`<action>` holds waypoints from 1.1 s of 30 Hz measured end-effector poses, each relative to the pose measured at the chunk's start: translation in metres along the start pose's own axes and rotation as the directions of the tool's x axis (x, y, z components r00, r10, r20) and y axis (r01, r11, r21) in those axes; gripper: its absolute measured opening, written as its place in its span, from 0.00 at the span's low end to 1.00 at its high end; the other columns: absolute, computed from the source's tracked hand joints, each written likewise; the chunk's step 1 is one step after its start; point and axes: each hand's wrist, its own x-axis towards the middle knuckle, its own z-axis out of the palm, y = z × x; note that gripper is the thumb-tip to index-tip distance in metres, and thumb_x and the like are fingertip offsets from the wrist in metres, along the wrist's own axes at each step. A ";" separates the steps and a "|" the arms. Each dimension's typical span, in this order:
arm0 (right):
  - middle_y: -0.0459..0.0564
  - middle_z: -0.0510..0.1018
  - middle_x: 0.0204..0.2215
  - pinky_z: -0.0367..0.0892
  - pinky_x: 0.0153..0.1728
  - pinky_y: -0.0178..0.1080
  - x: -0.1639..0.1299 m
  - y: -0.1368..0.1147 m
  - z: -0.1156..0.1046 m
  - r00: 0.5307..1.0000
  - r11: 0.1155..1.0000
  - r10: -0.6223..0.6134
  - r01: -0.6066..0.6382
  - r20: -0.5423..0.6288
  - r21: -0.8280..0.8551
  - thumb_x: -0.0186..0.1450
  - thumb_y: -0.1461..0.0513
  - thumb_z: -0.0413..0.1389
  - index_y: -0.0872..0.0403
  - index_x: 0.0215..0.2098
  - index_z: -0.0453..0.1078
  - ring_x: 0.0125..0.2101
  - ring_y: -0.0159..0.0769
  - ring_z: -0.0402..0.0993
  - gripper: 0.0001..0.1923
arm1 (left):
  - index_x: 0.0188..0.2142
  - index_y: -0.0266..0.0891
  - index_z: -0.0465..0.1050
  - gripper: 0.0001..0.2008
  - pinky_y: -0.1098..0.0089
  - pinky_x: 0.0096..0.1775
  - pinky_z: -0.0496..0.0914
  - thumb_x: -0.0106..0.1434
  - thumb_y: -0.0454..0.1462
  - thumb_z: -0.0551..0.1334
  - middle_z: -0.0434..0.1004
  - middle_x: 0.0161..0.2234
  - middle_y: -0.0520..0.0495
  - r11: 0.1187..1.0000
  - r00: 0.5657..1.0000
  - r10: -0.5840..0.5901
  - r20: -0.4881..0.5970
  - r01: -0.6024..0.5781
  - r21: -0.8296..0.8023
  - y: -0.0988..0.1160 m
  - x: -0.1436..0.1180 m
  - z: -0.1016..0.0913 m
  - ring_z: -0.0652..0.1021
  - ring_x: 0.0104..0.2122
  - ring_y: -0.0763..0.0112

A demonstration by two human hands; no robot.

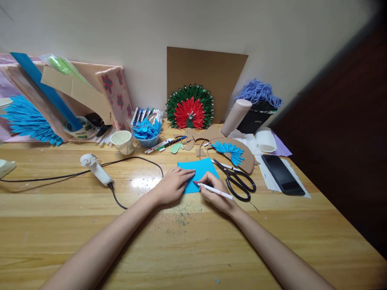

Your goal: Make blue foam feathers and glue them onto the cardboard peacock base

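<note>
A bright blue sheet of paper [199, 171] lies on the wooden table in front of me. My left hand [173, 186] rests flat on its left side, fingers stretched across it. Pinched in my right hand [215, 191] is a white marker [219, 191] with a red tip, its point at or just above the paper; contact cannot be made out. Black-handled scissors [237, 181] lie just right of the sheet, blades partly apart. Behind them is a curved cardboard piece [248, 159] with blue paper petals [232, 152] on part of it.
A glue gun [96, 169] with its black cord lies left of my hands. Behind stand a paper cup [122, 141], a bowl of blue petals [147, 135] and a red-green peacock craft [191, 108]. A phone [282, 175] lies to the right.
</note>
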 end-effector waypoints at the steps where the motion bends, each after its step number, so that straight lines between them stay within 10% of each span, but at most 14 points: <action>1: 0.43 0.69 0.25 0.58 0.26 0.32 0.000 0.000 0.000 1.000 1.000 0.004 -0.005 -0.006 -0.007 0.58 0.64 0.51 0.54 0.29 0.62 0.25 0.30 0.63 0.00 | 0.57 0.42 0.57 0.21 0.59 0.48 0.60 0.65 0.35 0.47 0.61 0.57 0.48 1.000 1.000 0.000 0.001 0.000 0.000 0.000 0.000 0.000 0.65 0.49 0.62; 33: 0.44 0.70 0.25 0.58 0.28 0.33 0.001 -0.002 -0.001 1.000 0.997 -0.017 0.018 0.008 -0.078 0.57 0.66 0.50 0.53 0.28 0.63 0.27 0.32 0.65 0.02 | 0.57 0.44 0.57 0.21 0.58 0.48 0.60 0.64 0.35 0.49 0.60 0.57 0.48 1.000 1.000 0.003 0.011 -0.004 0.011 -0.001 0.001 0.000 0.65 0.49 0.62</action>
